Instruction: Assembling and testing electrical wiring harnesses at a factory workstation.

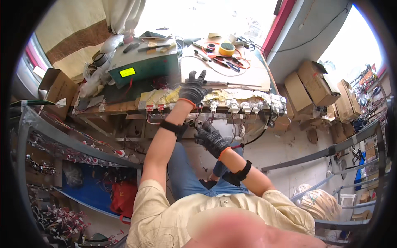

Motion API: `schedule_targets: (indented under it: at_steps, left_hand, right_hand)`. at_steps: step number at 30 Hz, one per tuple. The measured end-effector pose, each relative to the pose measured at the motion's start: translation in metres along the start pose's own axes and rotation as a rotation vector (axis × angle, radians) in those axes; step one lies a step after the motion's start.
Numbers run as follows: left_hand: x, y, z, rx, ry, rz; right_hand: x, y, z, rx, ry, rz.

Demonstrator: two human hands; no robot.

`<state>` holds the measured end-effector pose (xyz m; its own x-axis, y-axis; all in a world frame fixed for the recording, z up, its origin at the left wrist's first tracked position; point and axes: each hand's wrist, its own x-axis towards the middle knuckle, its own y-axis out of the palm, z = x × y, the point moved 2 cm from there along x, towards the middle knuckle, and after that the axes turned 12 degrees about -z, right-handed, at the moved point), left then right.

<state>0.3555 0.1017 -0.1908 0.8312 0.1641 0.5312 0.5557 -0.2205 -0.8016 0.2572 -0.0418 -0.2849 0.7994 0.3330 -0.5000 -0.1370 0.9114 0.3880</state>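
Note:
My left hand [192,88], in a dark grey glove with an orange cuff, is over the front edge of the workbench. Its fingers are spread, beside a long thin rod-like tool [231,85] that lies on the bench; I see no clear grip on it. Lower down, in front of the bench edge, my right hand [212,140] wears a matching glove. Its fingers curl together at some wires and a small pale part [200,123]; what they hold is too small to make out. Several white connectors [234,106] with hanging wires line the bench edge.
A green box-shaped instrument [142,62] with a lit yellow display stands at the bench's left. Behind are yellow tape [227,48] and several hand tools [227,63]. Metal racks [78,136] flank me on both sides. Cardboard boxes [318,84] are piled at the right.

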Motion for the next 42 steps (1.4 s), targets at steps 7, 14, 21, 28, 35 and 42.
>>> schedule_targets:
  at_steps: [7,14,21,28,35,42]
  left_hand:
    - [-0.152,0.048,0.05,-0.666,-0.722,-0.678]
    - [-0.189,0.107,0.04,-1.278,-0.942,-0.361]
    - [-0.314,0.018,-0.033,-1.465,-0.681,-0.211]
    - [-0.404,-0.099,-0.085,-1.21,-0.968,0.533]
    - [-0.479,-0.034,0.046,-0.458,-1.254,-0.073]
    - [-0.284,-0.034,-0.053,0.005,-0.156,-0.26]
  right_hand:
    - [0.017,-0.019,0.008,-1.401,-1.186,0.127]
    - [-0.009,0.004,0.003,-1.101,-1.5,-0.027]
    - [-0.047,0.01,-0.05,-0.948,-0.943,0.486]
    - [-0.112,-0.065,0.188,-1.796,-0.757,0.057]
    - [0.06,-0.174,0.234,-1.904,-0.916,-0.537]
    - [0.048,-0.19,0.228,-1.701,-1.531,-0.695]
